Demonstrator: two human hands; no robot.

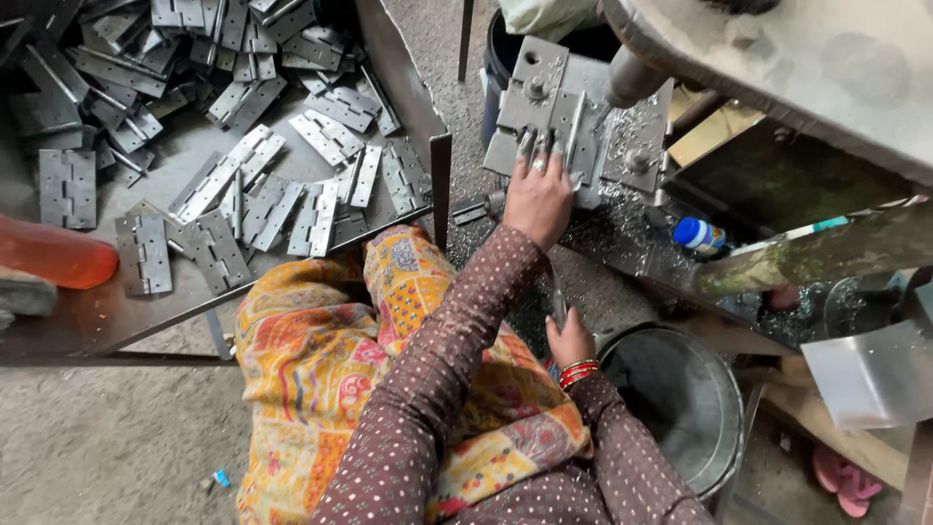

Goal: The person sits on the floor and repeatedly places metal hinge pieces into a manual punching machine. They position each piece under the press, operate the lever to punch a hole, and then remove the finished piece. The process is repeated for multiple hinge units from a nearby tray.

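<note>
My left hand (pixel 537 199) reaches forward to a grey steel fixture (pixel 622 146) on a machine bed. Its fingers press on a metal hinge (pixel 544 107) that lies flat on the fixture under a round spindle (pixel 632 73). My right hand (pixel 570 340), with red bangles at the wrist, sits lower, near my lap, closed around a thin metal lever (pixel 558 292) that rises in front of it. Both sleeves are brown with pale dots, and a patterned yellow cloth (pixel 321 360) covers my lap.
A steel tray table (pixel 97 321) on the left carries several loose hinges (pixel 292 194) and an orange bottle (pixel 49 255). A metal bucket (pixel 680 399) stands at my right. A blue-capped bottle (pixel 700 233) lies among shavings. A dark bin (pixel 501 53) is behind the fixture.
</note>
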